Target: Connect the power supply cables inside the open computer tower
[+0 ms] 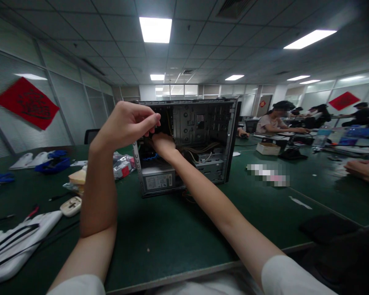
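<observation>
An upright computer case [184, 123] stands with its side off, its dark inside facing me. My left hand [132, 121] is raised at the case's upper left, thumb and fingers curled together; whether anything small is between them is hidden. Reaching into the left part of the case is my right hand [163, 144], its fingers out of sight in the dark. Below it sits a power supply [158, 182] with a white label. Brown and white cables [203, 152] run beside my right wrist, and a blue cable [150, 157] lies above the power supply.
Left of the case are plastic bags [123, 164], a small white case [71, 206], a blue bundle [53, 162] and a white board with black cables [15, 246]. To the right stand a cardboard box [268, 148] and co-workers; another person's hand [364, 170] rests at the right edge.
</observation>
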`<state>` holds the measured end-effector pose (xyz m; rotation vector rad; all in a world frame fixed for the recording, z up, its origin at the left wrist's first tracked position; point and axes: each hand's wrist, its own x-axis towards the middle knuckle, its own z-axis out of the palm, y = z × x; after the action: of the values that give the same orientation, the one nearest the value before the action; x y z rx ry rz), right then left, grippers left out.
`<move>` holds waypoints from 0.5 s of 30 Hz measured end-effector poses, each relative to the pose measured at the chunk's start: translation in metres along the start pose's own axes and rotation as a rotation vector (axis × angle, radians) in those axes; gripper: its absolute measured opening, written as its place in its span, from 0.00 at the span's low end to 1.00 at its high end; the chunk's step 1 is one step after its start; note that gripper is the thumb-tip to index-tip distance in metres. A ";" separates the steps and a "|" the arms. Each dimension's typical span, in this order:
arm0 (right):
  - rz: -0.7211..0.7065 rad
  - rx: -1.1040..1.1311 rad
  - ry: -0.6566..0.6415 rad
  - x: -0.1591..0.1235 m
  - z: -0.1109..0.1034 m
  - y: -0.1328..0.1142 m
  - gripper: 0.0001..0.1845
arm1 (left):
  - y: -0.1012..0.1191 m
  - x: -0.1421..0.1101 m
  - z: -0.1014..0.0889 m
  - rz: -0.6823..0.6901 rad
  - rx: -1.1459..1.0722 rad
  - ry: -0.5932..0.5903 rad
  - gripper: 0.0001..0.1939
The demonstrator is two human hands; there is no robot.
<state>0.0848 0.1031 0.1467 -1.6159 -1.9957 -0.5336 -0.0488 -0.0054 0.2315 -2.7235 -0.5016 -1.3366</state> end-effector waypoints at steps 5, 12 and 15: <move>-0.013 0.102 -0.014 0.002 -0.005 0.003 0.24 | -0.010 0.004 0.002 0.030 0.255 -0.253 0.15; -0.080 0.290 0.079 -0.004 -0.034 0.026 0.18 | -0.038 0.010 0.011 -0.032 0.331 -0.301 0.13; -0.103 0.384 0.139 -0.011 -0.051 0.040 0.18 | -0.044 0.011 0.016 -0.076 0.322 -0.448 0.11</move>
<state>0.1332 0.0735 0.1797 -1.2172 -1.9418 -0.2688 -0.0442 0.0420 0.2258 -2.7343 -0.7786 -0.5769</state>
